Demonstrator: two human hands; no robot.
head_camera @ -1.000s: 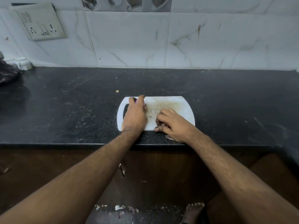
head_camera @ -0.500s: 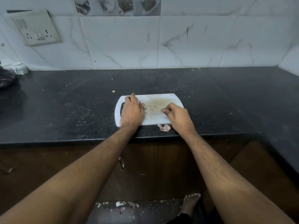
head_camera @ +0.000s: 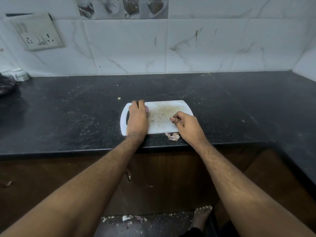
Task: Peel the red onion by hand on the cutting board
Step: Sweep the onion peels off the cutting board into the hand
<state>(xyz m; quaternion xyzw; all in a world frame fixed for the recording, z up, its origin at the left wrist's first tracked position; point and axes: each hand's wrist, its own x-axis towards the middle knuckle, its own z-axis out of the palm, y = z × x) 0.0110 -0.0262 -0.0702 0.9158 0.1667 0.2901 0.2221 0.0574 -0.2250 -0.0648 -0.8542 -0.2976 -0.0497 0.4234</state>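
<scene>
Onion: while most of it hides under the left hand (head_camera: 137, 119), a purple sliver of the red onion (head_camera: 147, 109) shows at the left end of the cutting board (head_camera: 162, 115).
Left hand: cupped over it, gripping.
Right hand (head_camera: 187, 124): curled at the board's right edge — whether it pinches skin, I cannot tell.
Peelings (head_camera: 173, 136): on the counter (head_camera: 68, 117), just off the board's near edge.
Handling: likely firm, light and round — skin papery, tears easily; best lifted at a loose edge.
</scene>
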